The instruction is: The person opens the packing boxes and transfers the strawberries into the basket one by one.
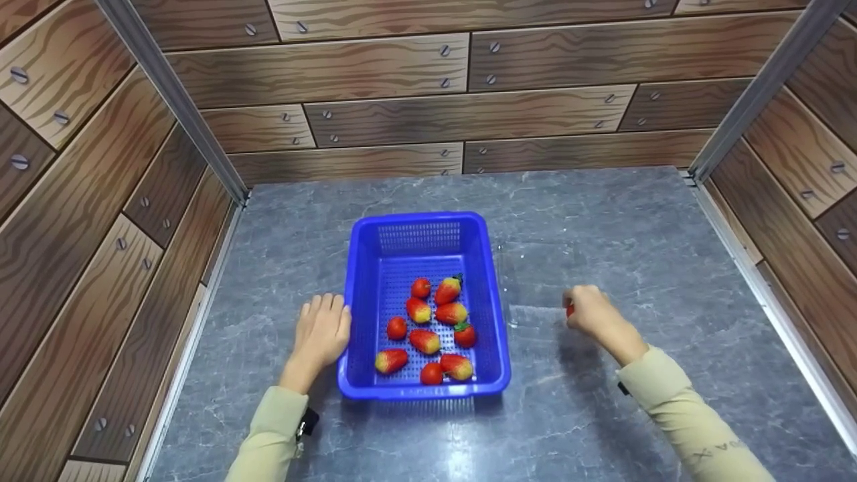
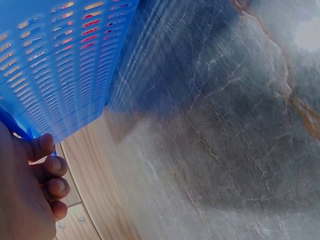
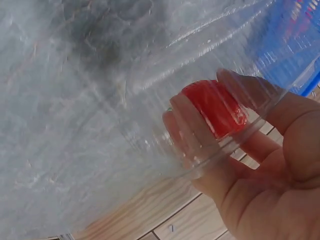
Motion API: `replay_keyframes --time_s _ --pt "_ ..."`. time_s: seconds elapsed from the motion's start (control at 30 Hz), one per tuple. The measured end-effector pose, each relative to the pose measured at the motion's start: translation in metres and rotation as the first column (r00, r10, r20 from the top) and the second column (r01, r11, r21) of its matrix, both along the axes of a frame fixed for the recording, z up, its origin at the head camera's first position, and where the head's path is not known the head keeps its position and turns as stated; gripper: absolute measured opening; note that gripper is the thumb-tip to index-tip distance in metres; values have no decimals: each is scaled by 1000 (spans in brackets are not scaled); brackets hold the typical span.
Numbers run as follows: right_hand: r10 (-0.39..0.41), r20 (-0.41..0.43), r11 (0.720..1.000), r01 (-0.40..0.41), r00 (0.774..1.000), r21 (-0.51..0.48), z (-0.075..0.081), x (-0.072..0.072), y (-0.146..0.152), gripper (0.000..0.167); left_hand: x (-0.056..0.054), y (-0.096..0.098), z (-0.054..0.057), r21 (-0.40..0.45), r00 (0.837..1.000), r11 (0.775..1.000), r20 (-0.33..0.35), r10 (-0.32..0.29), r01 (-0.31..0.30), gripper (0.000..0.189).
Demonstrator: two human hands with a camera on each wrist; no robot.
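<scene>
A blue plastic basket (image 1: 497, 308) holds several red and yellow strawberries (image 1: 424, 341). My left hand (image 1: 323, 331) rests against the basket's left rim. In the left wrist view its fingers (image 2: 56, 186) are loosely bent beside the rim; the thumb is hidden. To the basket's right, my right hand (image 1: 592, 311) pinches a red strawberry (image 3: 215, 107) between thumb and fingers. That strawberry and the fingertips show through the wall of a clear plastic container (image 3: 200, 37), so the hand reaches inside it. Against the table, the container's outline (image 1: 535, 308) is faint.
The grey marbled table (image 1: 288, 221) carries the basket and clear container. Wood-patterned walls (image 1: 402, 114) close off the back and both sides. Metal rails (image 1: 770, 288) run along the table's edges.
</scene>
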State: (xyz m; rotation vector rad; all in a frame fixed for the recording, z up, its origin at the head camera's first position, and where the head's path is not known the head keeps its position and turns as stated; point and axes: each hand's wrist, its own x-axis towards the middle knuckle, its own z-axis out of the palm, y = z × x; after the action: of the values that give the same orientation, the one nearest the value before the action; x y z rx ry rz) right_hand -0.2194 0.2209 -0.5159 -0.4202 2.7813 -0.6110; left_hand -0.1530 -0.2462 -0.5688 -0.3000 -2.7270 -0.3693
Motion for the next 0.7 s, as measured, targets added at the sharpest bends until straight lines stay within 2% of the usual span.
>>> replay_keyframes --time_s 0.4,0.7 --pt "1 -85 1000 1 996 18 23 -18 -4 26 0 1 2 3 1000 1000 1 4 -4 23" --pt "35 -141 999 -34 989 6 42 -29 -27 24 0 3 3 14 999 1000 44 10 -11 24"
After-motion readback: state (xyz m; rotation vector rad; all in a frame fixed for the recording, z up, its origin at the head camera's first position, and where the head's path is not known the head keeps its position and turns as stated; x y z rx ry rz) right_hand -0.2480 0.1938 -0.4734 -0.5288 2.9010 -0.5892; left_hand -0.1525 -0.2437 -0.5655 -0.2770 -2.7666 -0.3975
